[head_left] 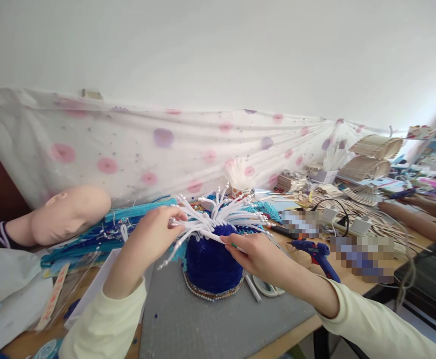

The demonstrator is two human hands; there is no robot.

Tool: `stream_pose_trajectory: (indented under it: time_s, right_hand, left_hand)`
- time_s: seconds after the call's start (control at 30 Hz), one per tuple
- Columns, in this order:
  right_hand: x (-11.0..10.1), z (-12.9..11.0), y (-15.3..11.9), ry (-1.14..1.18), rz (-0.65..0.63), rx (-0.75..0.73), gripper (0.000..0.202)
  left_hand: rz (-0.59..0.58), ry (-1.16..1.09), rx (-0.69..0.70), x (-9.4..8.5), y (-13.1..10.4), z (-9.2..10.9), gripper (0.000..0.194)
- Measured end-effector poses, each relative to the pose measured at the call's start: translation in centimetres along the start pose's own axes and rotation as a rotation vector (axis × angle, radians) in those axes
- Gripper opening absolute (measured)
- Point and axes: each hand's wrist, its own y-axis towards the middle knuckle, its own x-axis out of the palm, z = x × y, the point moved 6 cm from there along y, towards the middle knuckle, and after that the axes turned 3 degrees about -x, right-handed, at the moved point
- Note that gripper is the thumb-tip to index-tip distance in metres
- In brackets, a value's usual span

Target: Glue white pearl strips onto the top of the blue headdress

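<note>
A dark blue dome-shaped headpiece with a beaded rim stands upright on a grey mat. White bendy stems tipped with pearl beads fan out from its top. My left hand is at the left side of the fan, its fingers closed on a white beaded stem. My right hand grips a slim white stick with a bit of green near the fingers. The stick's far end lies at the base of the stems; whether it touches them I cannot tell.
A blue glue gun and scissors lie to the right. On the left are a mannequin head and blue trimmings. Cables and wooden strips cover the back right, where another person's arms reach in.
</note>
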Motion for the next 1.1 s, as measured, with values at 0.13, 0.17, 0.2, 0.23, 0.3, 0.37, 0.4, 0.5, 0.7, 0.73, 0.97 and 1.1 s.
stream_pose_trajectory:
  time_s: [0.13, 0.17, 0.2, 0.23, 0.3, 0.37, 0.4, 0.5, 0.7, 0.73, 0.97, 1.1]
  right_hand:
    - [0.1, 0.0, -0.1, 0.01, -0.016, 0.021, 0.03]
    - [0.1, 0.1, -0.1, 0.009, -0.018, 0.026, 0.03]
    - [0.1, 0.1, -0.2, 0.007, -0.021, 0.031, 0.03]
    - [0.1, 0.1, -0.2, 0.004, -0.023, 0.036, 0.029]
    - [0.2, 0.2, -0.3, -0.003, -0.029, 0.046, 0.029]
    - [0.3, 0.2, -0.2, -0.01, -0.035, 0.054, 0.027]
    - [0.4, 0.3, -0.2, -0.014, -0.037, 0.058, 0.027]
    - [0.5, 0.4, -0.2, -0.029, -0.041, 0.068, 0.027]
    - [0.7, 0.4, -0.3, -0.047, -0.042, 0.075, 0.028]
    - [0.7, 0.4, -0.3, -0.05, -0.04, 0.074, 0.029]
    - [0.6, 0.3, -0.3, -0.065, -0.022, 0.056, 0.027]
    - [0.5, 0.3, -0.2, -0.069, -0.023, 0.058, 0.026]
  left_hand:
    - [-0.068, -0.013, 0.018, 1.1, 0.2, 0.6, 0.033]
    - [-0.081, 0.004, 0.023, 1.4, 0.3, 0.7, 0.036]
    - [-0.092, 0.027, 0.023, 1.5, 0.3, 0.7, 0.037]
    - [-0.098, 0.057, 0.016, 1.6, 0.3, 0.5, 0.037]
    - [-0.104, 0.131, -0.014, 1.6, 0.3, -0.1, 0.033]
    - [-0.106, 0.194, -0.044, 1.2, 0.2, -1.0, 0.026]
    - [-0.107, 0.214, -0.054, 1.0, 0.0, -1.3, 0.023]
    - [-0.106, 0.263, -0.061, 0.3, -0.4, -1.8, 0.023]
    - [-0.098, 0.345, 0.029, 0.5, -1.2, -0.1, 0.037]
    - [-0.107, 0.347, 0.037, 0.7, -1.3, 0.1, 0.039]
    - [-0.277, 0.448, 0.055, 2.7, -1.9, 1.1, 0.055]
    - [-0.283, 0.516, -0.011, 3.6, -1.9, 0.9, 0.049]
